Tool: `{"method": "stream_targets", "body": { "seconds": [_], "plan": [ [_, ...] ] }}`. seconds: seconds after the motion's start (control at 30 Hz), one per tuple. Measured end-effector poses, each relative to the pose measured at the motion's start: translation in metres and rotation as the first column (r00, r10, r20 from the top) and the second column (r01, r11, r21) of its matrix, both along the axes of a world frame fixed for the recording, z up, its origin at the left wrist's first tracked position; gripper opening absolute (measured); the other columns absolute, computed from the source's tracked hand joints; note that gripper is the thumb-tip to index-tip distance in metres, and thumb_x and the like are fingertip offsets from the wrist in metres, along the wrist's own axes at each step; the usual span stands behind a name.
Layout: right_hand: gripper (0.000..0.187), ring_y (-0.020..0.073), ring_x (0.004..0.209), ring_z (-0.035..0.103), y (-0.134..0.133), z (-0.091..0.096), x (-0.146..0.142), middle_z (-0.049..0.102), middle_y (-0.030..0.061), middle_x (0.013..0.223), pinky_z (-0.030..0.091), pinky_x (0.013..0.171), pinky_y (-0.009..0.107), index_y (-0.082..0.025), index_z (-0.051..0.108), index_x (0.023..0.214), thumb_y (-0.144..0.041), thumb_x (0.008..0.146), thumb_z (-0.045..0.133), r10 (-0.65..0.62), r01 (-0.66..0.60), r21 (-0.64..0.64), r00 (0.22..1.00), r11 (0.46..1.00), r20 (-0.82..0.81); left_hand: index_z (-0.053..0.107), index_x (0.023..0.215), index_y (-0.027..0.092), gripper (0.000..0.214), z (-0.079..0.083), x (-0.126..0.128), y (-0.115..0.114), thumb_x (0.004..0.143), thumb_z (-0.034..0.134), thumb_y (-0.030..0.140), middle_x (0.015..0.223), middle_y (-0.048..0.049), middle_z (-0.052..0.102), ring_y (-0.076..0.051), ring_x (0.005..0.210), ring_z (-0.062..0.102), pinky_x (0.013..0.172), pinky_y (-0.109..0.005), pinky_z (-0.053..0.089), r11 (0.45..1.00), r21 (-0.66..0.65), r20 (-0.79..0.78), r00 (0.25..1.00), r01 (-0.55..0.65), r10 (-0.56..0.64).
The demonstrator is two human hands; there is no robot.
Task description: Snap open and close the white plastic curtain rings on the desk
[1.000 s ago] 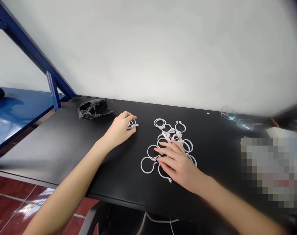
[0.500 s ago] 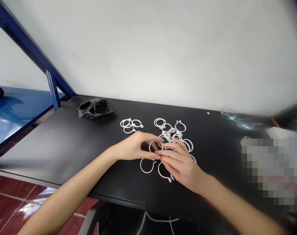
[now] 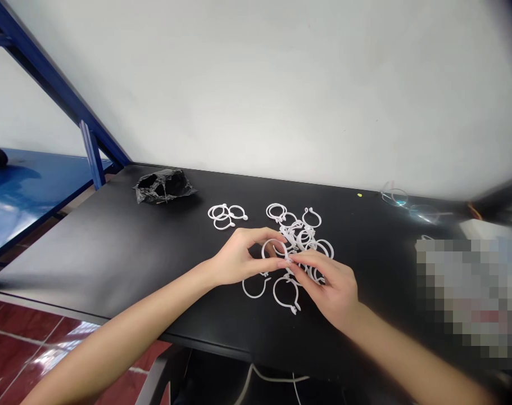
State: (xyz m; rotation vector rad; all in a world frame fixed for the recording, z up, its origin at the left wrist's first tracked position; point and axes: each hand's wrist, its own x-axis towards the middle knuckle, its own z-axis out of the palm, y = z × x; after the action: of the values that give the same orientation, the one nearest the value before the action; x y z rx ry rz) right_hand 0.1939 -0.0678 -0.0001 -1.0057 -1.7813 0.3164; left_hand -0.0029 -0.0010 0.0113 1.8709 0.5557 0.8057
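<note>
A white plastic ring (image 3: 274, 244) is raised just above the black table (image 3: 112, 247), pinched between both hands. My left hand (image 3: 239, 260) grips its left side with thumb and fingers. My right hand (image 3: 327, 287) pinches its right end where the fingertips meet. Below and behind them lies a loose pile of white rings (image 3: 300, 233). A small cluster of closed rings (image 3: 225, 214) sits apart, to the left of the pile.
A crumpled black plastic bag (image 3: 163, 185) lies at the table's back left. Clear plastic bits (image 3: 401, 199) rest at the back right near a blurred-out patch. A blue metal frame (image 3: 91, 152) stands left of the table, a white wall behind.
My left hand left the small ring cluster and came right to the pile. Both hands closed on one ring and lifted it slightly.
</note>
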Motion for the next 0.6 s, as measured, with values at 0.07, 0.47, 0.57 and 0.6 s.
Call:
{"method": "stream_targets", "body": {
  "seconds": [0.07, 0.47, 0.57, 0.6],
  "plan": [
    [0.024, 0.0187, 0.071, 0.072, -0.001, -0.001, -0.001, 0.075, 0.0015, 0.083, 0.061, 0.064, 0.032, -0.026, 0.072, 0.1, -0.008, 0.084, 0.066, -0.002, 0.002, 0.01, 1.0, 1.0, -0.018, 0.059, 0.115, 0.016, 0.042, -0.001, 0.001, -0.002, 0.084, 0.069, 0.043, 0.092, -0.0058, 0.066, -0.014, 0.074, 0.062, 0.072, -0.027, 0.053, 0.989, 0.148, -0.081, 0.997, -0.007, 0.019],
    [0.03, 0.0169, 0.075, 0.071, -0.003, 0.003, 0.0, 0.073, 0.0049, 0.091, 0.061, 0.067, 0.03, -0.022, 0.069, 0.108, -0.006, 0.083, 0.068, 0.086, -0.085, 0.038, 0.996, 0.996, -0.03, 0.058, 0.095, 0.014, 0.048, 0.001, 0.003, -0.003, 0.095, 0.041, 0.059, 0.072, -0.0011, 0.054, -0.012, 0.062, 0.048, 0.058, -0.024, 0.042, 0.858, 0.513, -0.146, 0.982, -0.028, 0.119],
    [0.038, 0.0222, 0.095, 0.07, -0.001, 0.002, 0.002, 0.069, 0.014, 0.111, 0.06, 0.083, 0.038, -0.016, 0.064, 0.119, -0.011, 0.082, 0.072, 0.075, -0.081, 0.059, 0.993, 0.995, 0.088, 0.06, 0.091, 0.014, 0.036, 0.006, -0.008, 0.013, 0.096, 0.047, 0.047, 0.078, -0.0053, 0.062, -0.016, 0.073, 0.055, 0.069, -0.029, 0.045, 0.76, 0.638, -0.157, 0.946, -0.122, 0.284],
    [0.038, 0.0235, 0.101, 0.068, -0.002, 0.002, 0.002, 0.068, 0.0161, 0.115, 0.059, 0.087, 0.039, -0.014, 0.064, 0.119, -0.012, 0.083, 0.071, 0.105, -0.117, 0.07, 0.982, 0.991, 0.157, 0.061, 0.089, 0.014, 0.033, 0.006, -0.013, 0.019, 0.096, 0.049, 0.044, 0.077, -0.0053, 0.063, -0.017, 0.073, 0.056, 0.07, -0.03, 0.044, 0.721, 0.672, -0.159, 0.918, -0.168, 0.362]
  ]
}}
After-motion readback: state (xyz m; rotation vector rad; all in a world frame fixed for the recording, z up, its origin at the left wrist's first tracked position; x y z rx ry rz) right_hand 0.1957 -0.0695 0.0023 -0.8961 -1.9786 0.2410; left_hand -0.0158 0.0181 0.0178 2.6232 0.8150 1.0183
